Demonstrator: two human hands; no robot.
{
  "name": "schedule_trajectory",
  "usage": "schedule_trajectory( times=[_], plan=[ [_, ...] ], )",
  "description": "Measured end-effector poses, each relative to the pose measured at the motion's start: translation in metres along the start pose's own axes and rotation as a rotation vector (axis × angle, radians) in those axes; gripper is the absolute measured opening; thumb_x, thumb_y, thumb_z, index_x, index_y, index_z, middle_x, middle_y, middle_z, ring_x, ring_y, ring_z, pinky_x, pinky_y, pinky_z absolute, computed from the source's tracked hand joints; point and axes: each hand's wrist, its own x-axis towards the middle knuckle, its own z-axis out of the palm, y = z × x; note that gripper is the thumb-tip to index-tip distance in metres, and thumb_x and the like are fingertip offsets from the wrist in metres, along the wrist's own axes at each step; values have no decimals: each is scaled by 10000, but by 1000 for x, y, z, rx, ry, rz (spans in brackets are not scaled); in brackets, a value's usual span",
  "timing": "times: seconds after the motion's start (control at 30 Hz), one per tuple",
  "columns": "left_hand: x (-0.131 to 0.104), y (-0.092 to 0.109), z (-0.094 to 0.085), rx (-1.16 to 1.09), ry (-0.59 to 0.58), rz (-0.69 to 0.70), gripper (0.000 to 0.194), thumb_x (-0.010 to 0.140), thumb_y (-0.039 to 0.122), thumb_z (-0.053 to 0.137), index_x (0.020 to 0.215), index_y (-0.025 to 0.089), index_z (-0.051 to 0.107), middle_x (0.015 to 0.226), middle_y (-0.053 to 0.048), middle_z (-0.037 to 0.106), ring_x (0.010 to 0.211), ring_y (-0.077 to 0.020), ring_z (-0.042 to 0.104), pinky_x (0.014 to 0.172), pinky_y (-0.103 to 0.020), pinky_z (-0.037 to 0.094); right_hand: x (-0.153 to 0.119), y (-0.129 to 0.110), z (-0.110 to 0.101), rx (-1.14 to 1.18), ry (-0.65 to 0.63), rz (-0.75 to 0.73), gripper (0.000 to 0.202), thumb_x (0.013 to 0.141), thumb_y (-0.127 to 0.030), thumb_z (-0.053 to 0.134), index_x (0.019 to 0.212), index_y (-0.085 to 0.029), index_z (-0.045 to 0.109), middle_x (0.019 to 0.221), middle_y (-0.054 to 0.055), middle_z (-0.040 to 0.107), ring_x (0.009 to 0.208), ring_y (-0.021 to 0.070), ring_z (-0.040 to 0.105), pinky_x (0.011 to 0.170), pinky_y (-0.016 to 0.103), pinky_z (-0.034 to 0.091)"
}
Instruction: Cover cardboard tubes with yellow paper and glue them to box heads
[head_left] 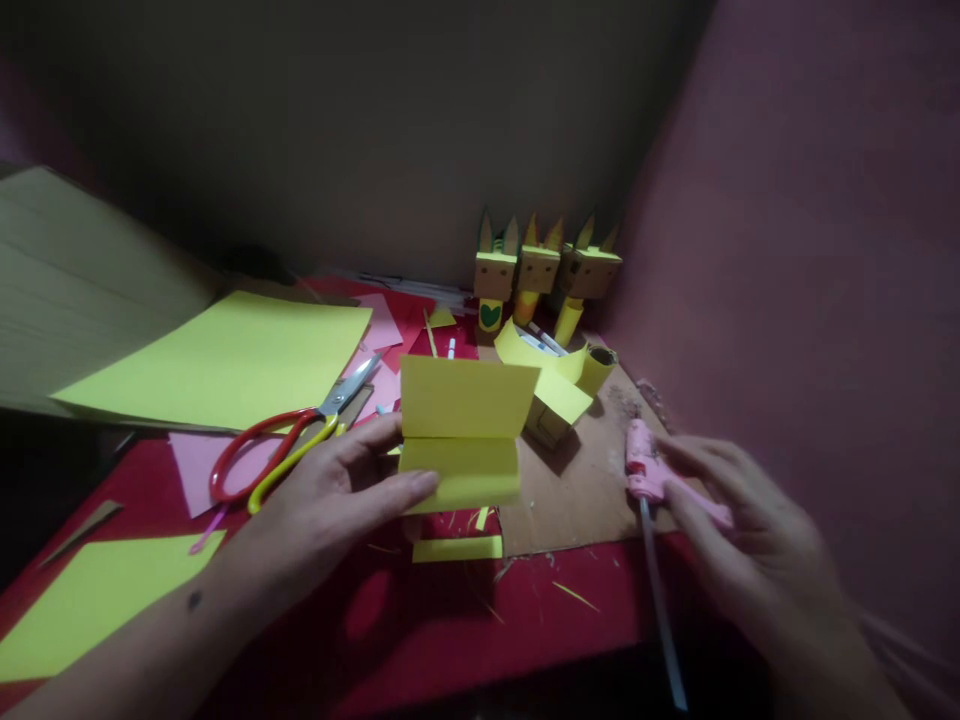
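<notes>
Near the centre, my left hand [360, 490] pinches a creased yellow paper piece [469, 400] between thumb and fingers. The piece is folded across its middle, its upper panel upright. At the right, my right hand [735, 520] is at a pink glue gun [641, 465], fingers around its handle side. A glue stick [660, 600] sticks out of the gun toward me. Behind the paper, a small box with a yellow top [562, 395] stands on a cardboard sheet [577, 500], beside a yellow-wrapped tube [598, 370].
Red-and-yellow-handled scissors [300, 430] lie left of centre by a large yellow sheet [247, 360]. Three box-headed cardboard figures [538, 270] stand at the back. A yellow strip [457, 548] and scraps lie on the red cloth [540, 620]. A pink wall [810, 250] rises at the right.
</notes>
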Motion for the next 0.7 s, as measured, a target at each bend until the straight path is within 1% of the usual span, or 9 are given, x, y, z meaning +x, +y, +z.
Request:
schedule_trajectory(
  times=[0.07, 0.13, 0.2, 0.3, 0.43, 0.5, 0.57, 0.67, 0.7],
  plan=[
    [1, -1, 3, -123, -50, -6, 442, 830, 309, 718, 1256, 282, 606, 1170, -51, 683, 844, -184, 677, 743, -274, 602, 1, -25, 13, 409, -176, 106, 310, 903, -304, 592, 1210, -293, 634, 1204, 77, 639, 1035, 216, 642, 868, 369, 544],
    [2, -2, 8, -196, -97, -7, 463, 824, 292, 720, 1270, 249, 602, 1160, -79, 685, 772, -177, 672, 630, -259, 595, 7, -43, 30, 770, -345, 260, 366, 875, -314, 652, 1240, -300, 619, 1195, 65, 659, 1068, 201, 640, 897, 359, 544],
    [3, -4, 13, -225, -146, -5, 505, 816, 290, 724, 1297, 231, 582, 1172, -102, 676, 722, -170, 661, 541, -246, 571, 16, -55, 44, 1050, -480, 371, 397, 812, -307, 729, 1200, -280, 649, 1156, 60, 685, 1061, 205, 650, 870, 355, 558],
    [2, -8, 20, -240, -166, 5, 530, 836, 280, 696, 1341, 246, 540, 1216, -103, 653, 720, -161, 656, 556, -256, 572, 26, -66, 58, 1253, -624, 466, 338, 767, -279, 767, 1099, -236, 715, 1034, 53, 740, 940, 206, 699, 826, 359, 568],
    [-5, -5, 22, -138, -130, 7, 465, 889, 350, 618, 1342, 299, 525, 1144, -65, 673, 768, -185, 667, 654, -307, 585, 30, -76, 67, 1328, -736, 562, 253, 736, -266, 784, 980, -199, 765, 874, 50, 767, 846, 216, 729, 782, 360, 583],
    [-10, 2, 11, 36, -58, 45, 453, 887, 441, 601, 1312, 296, 541, 1029, -53, 693, 772, -204, 668, 694, -331, 579, 34, -77, 72, 1351, -736, 597, 257, 706, -254, 802, 954, -192, 772, 831, 55, 770, 809, 223, 735, 729, 352, 596],
    [-15, 11, -9, 300, 98, 100, 462, 876, 522, 578, 1263, 271, 565, 923, -52, 693, 743, -215, 657, 693, -337, 558, 41, -76, 76, 1355, -709, 602, 272, 652, -221, 827, 916, -177, 779, 794, 64, 770, 768, 228, 736, 673, 334, 603],
    [-19, 19, -49, 844, 412, 204, 399, 851, 515, 600, 1126, 227, 625, 1016, -92, 672, 853, -253, 624, 760, -358, 498, 54, -73, 81, 1328, -725, 595, 328, 590, -169, 840, 913, -153, 780, 800, 88, 772, 725, 237, 733, 596, 312, 602],
    [-20, 19, -61, 1026, 459, 206, 368, 852, 488, 598, 1074, 199, 644, 1016, -116, 662, 886, -280, 614, 779, -377, 476, 58, -72, 83, 1323, -746, 598, 357, 581, -158, 837, 933, -148, 778, 813, 95, 773, 718, 239, 733, 579, 307, 601]
  ],
)
